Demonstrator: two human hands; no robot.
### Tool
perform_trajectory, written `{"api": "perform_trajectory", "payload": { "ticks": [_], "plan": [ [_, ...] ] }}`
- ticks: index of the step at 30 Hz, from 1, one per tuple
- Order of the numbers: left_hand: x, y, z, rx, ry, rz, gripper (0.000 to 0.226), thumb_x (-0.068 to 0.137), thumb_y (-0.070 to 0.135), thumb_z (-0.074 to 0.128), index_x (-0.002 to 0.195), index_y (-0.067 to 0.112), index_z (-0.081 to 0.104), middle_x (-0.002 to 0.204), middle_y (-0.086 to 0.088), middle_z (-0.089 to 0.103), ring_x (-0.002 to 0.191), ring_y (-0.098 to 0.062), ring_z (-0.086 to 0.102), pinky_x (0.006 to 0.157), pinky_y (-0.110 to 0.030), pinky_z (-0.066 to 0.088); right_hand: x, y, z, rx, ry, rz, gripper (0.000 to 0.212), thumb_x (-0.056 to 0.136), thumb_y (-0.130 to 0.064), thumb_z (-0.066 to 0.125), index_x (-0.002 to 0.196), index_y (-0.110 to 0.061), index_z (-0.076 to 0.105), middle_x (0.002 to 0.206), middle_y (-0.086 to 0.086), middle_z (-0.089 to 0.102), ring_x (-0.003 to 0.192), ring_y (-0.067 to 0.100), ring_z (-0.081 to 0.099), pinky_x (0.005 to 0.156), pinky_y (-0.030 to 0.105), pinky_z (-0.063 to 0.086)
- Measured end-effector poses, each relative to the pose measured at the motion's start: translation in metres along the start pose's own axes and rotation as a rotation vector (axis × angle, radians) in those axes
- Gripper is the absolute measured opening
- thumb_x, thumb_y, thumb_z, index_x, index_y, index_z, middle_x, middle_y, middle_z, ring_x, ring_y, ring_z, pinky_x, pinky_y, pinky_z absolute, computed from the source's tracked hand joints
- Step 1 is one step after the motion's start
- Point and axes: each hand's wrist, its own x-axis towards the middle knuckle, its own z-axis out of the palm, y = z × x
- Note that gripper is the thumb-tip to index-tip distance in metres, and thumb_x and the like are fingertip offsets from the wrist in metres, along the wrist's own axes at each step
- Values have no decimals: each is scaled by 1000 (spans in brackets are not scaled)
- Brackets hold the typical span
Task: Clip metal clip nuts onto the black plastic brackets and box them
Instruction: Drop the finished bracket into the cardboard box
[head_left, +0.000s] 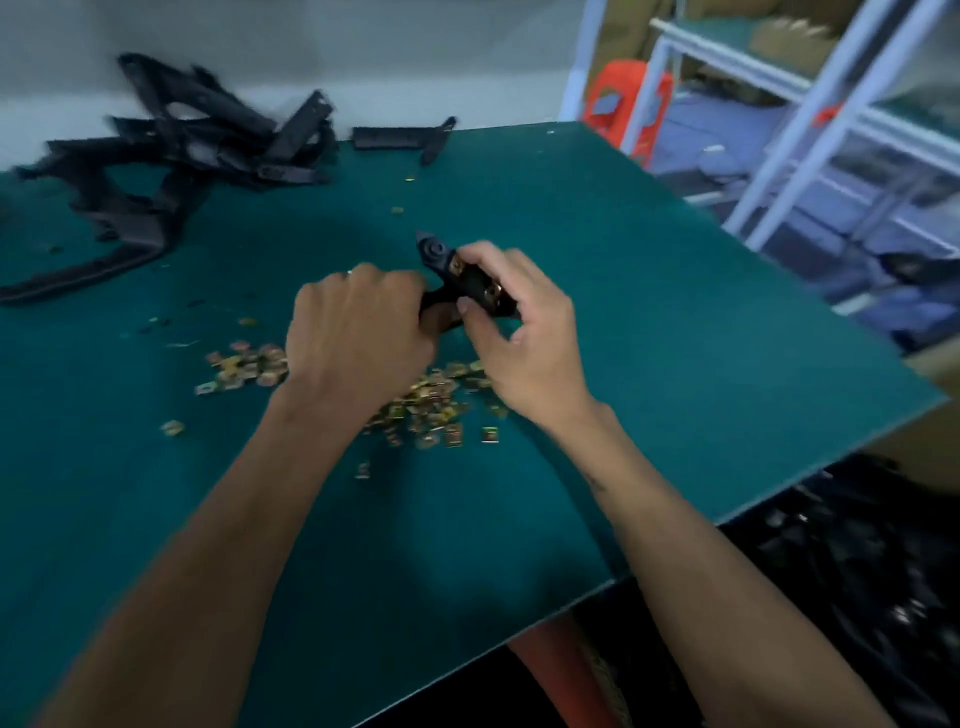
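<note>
Clipping step in hand, judged from the hold. One bracket (457, 278) held just above the green table (675, 322), between both hands. Left hand (358, 332) curled round the near end of the bracket, fingers closed on it. Right hand (524, 322) gripping the middle part, thumb and fingers pinched narrow on the black plastic, near a gold clip nut (492, 297) that seems already seated there. A second glint of gold showing further up, close to the round end; too blurred to say if it is fully pushed home.

Loose nuts (431, 405) lying in a heap on the table, just under and between the wrists, with a smaller group (244, 366) to the left and some single ones scattered around. Pile of brackets (197, 150) waiting at the far left corner, well apart from the hands. One more bracket (400, 139) lying alone at the far edge.

Black parts (852, 571) visible below the right edge of the table, probably the box with finished pieces, but not clear enough to be sure.

Next move, as a guess: press the nut until it sits flat, check the other positions on the bracket, then pick another nut from the heap or drop the piece to the right. Needs firm left hold so the bracket does not twist.
</note>
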Motion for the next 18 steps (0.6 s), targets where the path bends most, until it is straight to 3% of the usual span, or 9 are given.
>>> {"api": "perform_trajectory", "payload": {
  "ticks": [3, 5, 9, 12, 13, 16, 18],
  "plan": [
    [35, 42, -6, -97, -80, 45, 58, 93, 74, 39, 85, 22, 63, 88, -15, 64, 83, -40, 64, 65, -38, 40, -8, 16, -57, -124, 198, 68, 32, 90, 2, 63, 121, -7, 63, 104, 0, 61, 97, 10, 57, 88, 21, 44],
    [47, 69, -15, -243, -182, 69, 61, 82, 81, 38, 73, 23, 57, 77, -8, 60, 76, -35, 61, 64, -39, 45, -30, 32, -108, -172, 374, 184, 33, 91, 2, 62, 123, -5, 63, 109, 1, 63, 102, 11, 59, 95, 24, 45],
    [51, 179, -18, -763, -335, 132, 51, 82, 59, 57, 68, 10, 58, 65, -12, 63, 68, -32, 67, 61, -44, 52, -118, 54, -197, -238, 583, 488, 31, 98, 3, 59, 130, 5, 58, 127, 15, 64, 121, 25, 60, 109, 42, 47],
    [15, 294, -2, -835, -428, 217, 39, 89, 44, 64, 73, 10, 56, 75, -11, 63, 82, -36, 64, 61, -37, 38, -200, 58, -245, -287, 771, 694, 34, 97, 10, 56, 130, 5, 58, 125, 9, 64, 117, 17, 61, 109, 38, 47],
    [-3, 330, 7, -858, -489, 253, 34, 91, 43, 64, 79, 12, 58, 84, -14, 66, 88, -38, 64, 65, -37, 40, -227, 58, -260, -305, 851, 767, 35, 95, 12, 56, 129, 4, 59, 123, 7, 64, 117, 14, 61, 109, 36, 47],
    [-69, 404, 45, -965, -844, 228, 25, 96, 40, 55, 102, 16, 56, 99, -17, 70, 89, -38, 70, 77, -41, 57, -308, 60, -291, -312, 980, 1039, 33, 95, 13, 56, 124, 0, 62, 122, 9, 66, 120, 23, 62, 109, 38, 46],
    [-112, 425, 73, -1136, -1163, 55, 16, 100, 32, 52, 106, 17, 55, 99, -14, 70, 73, -28, 74, 67, -47, 64, -359, 62, -292, -257, 1013, 1233, 28, 94, 13, 57, 117, -2, 64, 115, 11, 67, 119, 35, 62, 101, 36, 47]
  ]
}}
